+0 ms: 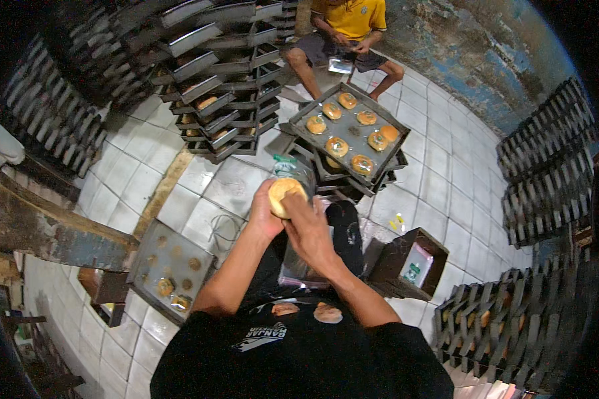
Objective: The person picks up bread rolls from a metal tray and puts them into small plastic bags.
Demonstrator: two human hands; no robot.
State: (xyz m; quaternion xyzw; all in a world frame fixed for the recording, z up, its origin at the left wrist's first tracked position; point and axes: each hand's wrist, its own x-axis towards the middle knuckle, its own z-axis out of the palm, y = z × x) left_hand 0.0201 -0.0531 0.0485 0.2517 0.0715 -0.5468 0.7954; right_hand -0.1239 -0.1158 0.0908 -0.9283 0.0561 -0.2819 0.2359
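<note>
A round golden bread bun (pixel 286 196) is held in front of me. My left hand (pixel 267 212) grips it from the left side. My right hand (pixel 307 229), a little blurred, lies over the bun's lower right, its fingers touching the bun. Just beyond the bun is a clear plastic bag (pixel 299 174) with green print. Further clear plastic sheets or bags (pixel 299 267) lie on my lap under my right forearm. Ahead, a metal baking tray (pixel 307 134) bears several buns, most in clear wrapping, on top of a stack of trays.
A second baking tray (pixel 145 279) with wrapped buns lies at lower left. To the right stands a brown open box (pixel 389 269) with printed plastic inside. Tall stacks of trays (pixel 224 109) stand ahead left, others (pixel 549 184) at right. Another person (pixel 349 30) sits beyond the front tray.
</note>
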